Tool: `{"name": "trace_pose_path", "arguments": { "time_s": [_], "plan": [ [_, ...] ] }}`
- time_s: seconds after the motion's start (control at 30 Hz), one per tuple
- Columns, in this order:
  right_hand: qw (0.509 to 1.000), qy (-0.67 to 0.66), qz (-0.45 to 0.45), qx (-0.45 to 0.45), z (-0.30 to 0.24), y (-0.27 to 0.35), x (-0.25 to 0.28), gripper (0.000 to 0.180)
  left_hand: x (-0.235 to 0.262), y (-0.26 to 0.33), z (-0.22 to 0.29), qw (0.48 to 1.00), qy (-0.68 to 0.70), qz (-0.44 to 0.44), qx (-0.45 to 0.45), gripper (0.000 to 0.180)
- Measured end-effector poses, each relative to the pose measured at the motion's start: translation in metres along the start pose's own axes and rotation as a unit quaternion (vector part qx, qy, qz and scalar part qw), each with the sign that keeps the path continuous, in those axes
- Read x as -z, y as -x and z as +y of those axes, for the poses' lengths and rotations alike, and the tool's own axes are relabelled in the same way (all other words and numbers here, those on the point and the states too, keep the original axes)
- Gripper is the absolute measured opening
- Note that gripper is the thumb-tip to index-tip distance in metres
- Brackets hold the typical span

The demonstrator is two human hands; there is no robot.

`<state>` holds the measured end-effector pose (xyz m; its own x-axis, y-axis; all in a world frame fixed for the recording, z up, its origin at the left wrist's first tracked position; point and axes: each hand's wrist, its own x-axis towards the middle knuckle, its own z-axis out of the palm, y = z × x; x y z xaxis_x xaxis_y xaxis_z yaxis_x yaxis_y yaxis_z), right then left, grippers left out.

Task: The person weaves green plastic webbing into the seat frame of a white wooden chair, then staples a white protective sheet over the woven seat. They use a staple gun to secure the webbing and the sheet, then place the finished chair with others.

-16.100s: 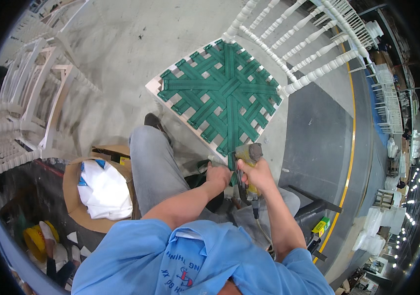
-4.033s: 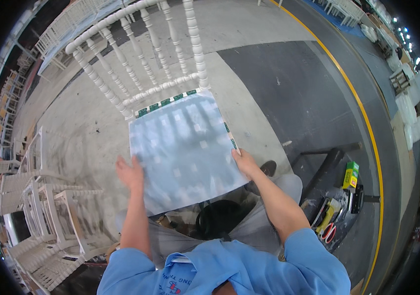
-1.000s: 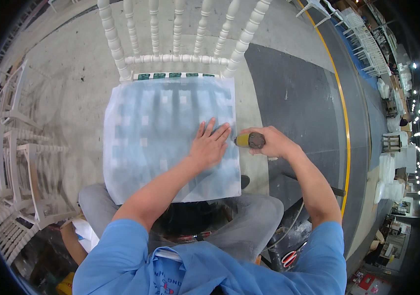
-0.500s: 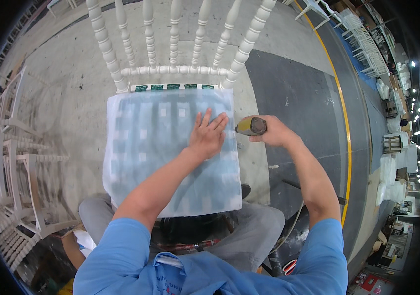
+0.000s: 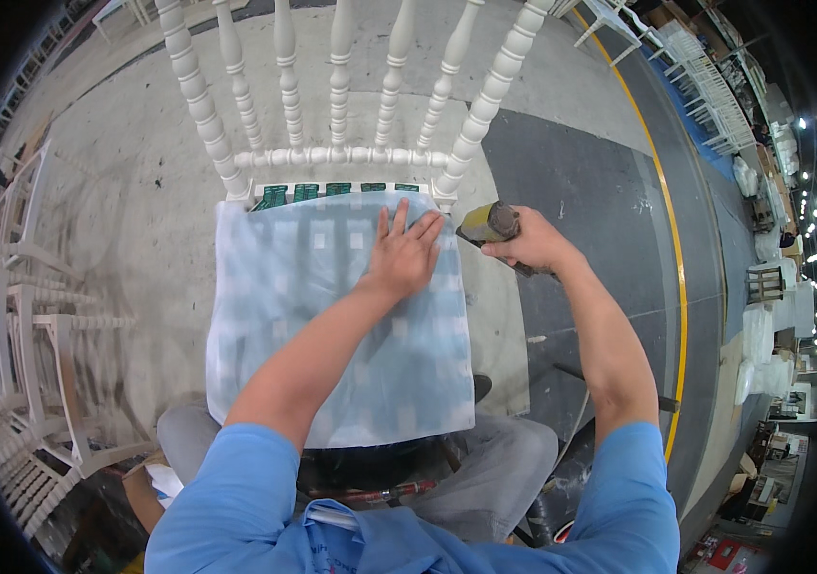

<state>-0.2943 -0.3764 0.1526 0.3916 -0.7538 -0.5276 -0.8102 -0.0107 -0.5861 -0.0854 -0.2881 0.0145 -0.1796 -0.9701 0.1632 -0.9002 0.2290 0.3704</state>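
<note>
A white chair with a turned-spindle back stands in front of me. Over its seat lies a sheer whitish cloth, with pale blue bands showing through. My left hand rests flat on the cloth near its far right part, fingers spread. My right hand is wrapped round a staple gun, a worn yellow and dark tool. Its nose is beside the seat's far right corner; whether it touches is hard to tell. Green webbing ends stick out past the cloth's far edge.
Unfinished chair frames crowd the left side. A yellow floor line runs along the right, with more white chairs beyond it. A red-handled tool lies under the seat, and a thin hose hangs near my right knee.
The staple gun has moved away from me along the seat's right edge to its far corner. The cloth's far left edge sits lower, baring more webbing. My left hand stays on the cloth.
</note>
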Motion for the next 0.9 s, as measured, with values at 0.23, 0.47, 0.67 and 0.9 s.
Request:
{"name": "trace_pose_path", "arguments": {
  "time_s": [0.23,0.47,0.67,0.9],
  "plan": [
    [0.998,-0.062,0.027,0.003,-0.013,-0.021,-0.003,0.028,-0.005,-0.017,-0.006,1.0,-0.019,0.001,0.012,0.051],
    [0.992,-0.112,0.06,0.018,0.005,-0.043,-0.016,0.031,-0.005,-0.018,-0.003,1.0,0.01,0.016,0.009,0.05],
    [0.99,-0.106,0.098,0.001,-0.008,-0.013,-0.014,0.036,0.031,0.017,-0.021,0.983,0.075,0.148,0.074,0.05],
    [0.969,-0.216,0.119,-0.018,-0.018,0.162,0.002,0.034,0.113,0.223,-0.117,0.888,0.043,0.175,0.423,0.074]
  ]
}}
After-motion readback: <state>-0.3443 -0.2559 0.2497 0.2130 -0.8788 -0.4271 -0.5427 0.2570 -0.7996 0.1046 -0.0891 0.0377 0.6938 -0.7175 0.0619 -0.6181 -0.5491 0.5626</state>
